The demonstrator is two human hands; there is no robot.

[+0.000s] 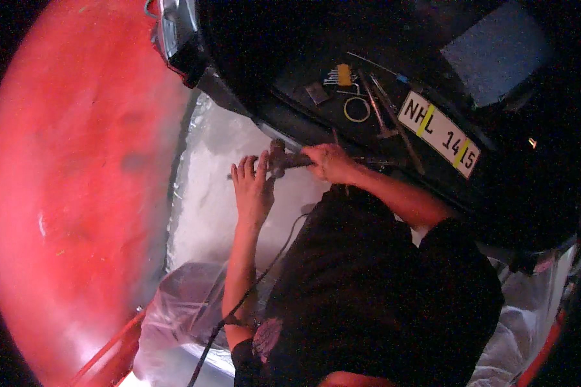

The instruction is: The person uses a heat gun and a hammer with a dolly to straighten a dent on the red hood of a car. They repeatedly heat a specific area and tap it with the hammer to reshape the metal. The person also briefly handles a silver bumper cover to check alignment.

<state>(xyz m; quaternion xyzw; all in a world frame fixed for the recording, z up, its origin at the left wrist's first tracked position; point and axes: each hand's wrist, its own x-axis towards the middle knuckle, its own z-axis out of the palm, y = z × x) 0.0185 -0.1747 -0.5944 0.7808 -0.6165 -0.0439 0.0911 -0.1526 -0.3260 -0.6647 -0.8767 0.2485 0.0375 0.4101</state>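
Observation:
At the edge of the dark car boot, my right hand (pixel 329 162) is closed around the handle of a hammer (pixel 277 158), whose head points left. My left hand (pixel 253 184) is right by the hammer head. Its fingers bend over a thin dark bar (pixel 230 176), the tip of which sticks out to the left; most of the bar is hidden, so I cannot tell what kind it is. Just beyond my right hand, in the boot, are a hex key set (pixel 344 74) with a yellow holder, a ring of yellowish tape (pixel 357 109) and a long-handled metal tool (pixel 376 109).
A white number plate (pixel 439 134) with yellow strips lies at the right of the boot, below a blue-grey panel (pixel 497 53). A dark cable (pixel 239 303) runs past my left forearm. Clear plastic sheeting (pixel 187 297) hangs at the lower left, near a red-lit surface (pixel 77 161).

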